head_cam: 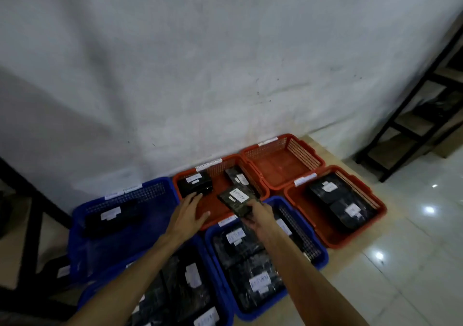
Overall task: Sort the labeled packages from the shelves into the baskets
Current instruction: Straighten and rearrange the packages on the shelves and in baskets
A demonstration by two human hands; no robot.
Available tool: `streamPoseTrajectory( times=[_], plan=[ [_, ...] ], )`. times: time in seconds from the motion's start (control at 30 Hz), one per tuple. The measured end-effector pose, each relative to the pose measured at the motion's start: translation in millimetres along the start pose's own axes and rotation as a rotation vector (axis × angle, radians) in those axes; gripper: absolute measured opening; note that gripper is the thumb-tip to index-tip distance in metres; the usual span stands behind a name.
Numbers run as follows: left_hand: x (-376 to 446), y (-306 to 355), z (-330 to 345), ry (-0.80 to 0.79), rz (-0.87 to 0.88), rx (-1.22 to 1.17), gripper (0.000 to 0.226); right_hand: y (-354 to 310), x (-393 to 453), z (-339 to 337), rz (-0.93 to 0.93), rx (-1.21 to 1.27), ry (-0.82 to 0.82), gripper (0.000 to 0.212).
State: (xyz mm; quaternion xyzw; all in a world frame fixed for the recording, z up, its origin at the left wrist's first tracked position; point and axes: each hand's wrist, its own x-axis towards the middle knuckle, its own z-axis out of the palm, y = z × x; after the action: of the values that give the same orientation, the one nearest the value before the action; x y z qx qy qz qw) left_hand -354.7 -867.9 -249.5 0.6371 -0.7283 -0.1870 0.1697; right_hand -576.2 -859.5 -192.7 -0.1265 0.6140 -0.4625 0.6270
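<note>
Progress: sorting is looking well under way. Six baskets are sitting on the floor against the wall, and five are already holding black wrapped packages with white labels.
Near blue baskets: the front-left blue basket [220,298] and the middle blue basket [323,255] are appearing the fullest, each with several packages.
Back blue basket [80,215]: holding one long package.
Right red basket [375,208]: holding two packages stacked side by side.
Far red basket [283,168]: nothing is showing inside it.
Centre red basket [213,215]: two packages are lying at its back; this is the one being filled, by my judgement.
Remaining: the shelving [426,115] at right is showing dark shapes, possibly more packages; too blurred to count, so what is left cannot be told.
Right hand [258,215]: fingers are curling round the near end of the held package [236,200], gripping it from below and behind.
Package position: it is hanging tilted above the near right corner of the centre red basket, label up, projecting forward past the fingers, not yet resting on anything.
Left hand [189,213]: fingers are lying straight and spread over the centre red basket's floor, holding nothing; fingertips are reaching close to the rear-left package [195,183], contact uncertain.
</note>
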Motion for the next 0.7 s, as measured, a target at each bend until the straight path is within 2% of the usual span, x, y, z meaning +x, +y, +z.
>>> streamPoseTrajectory(
  times=[0.17,0.3,0.37,0.53,0.7],
  plan=[
    [56.4,-29.0,18.2,-0.167,0.065,0.293,0.078,5.8,78.2,44.3,0.128,0.116,0.05,0.034],
    [95.0,-43.4,34.7,-0.212,0.04,0.375,0.117,18.9,138.3,75.7,0.186,0.156,0.11,0.045],
    [107.8,-48.0,40.6,-0.206,0.012,0.398,0.124,23.6,161.0,85.0,0.199,0.191,0.158,0.046],
    [122.7,-59.0,54.2,-0.234,-0.067,0.381,0.114,31.0,205.7,90.5,0.247,0.148,0.249,0.042],
    [123.5,-62.2,58.2,-0.229,-0.056,0.415,0.098,27.3,226.9,90.4,0.303,0.016,0.165,0.041]
  ],
)
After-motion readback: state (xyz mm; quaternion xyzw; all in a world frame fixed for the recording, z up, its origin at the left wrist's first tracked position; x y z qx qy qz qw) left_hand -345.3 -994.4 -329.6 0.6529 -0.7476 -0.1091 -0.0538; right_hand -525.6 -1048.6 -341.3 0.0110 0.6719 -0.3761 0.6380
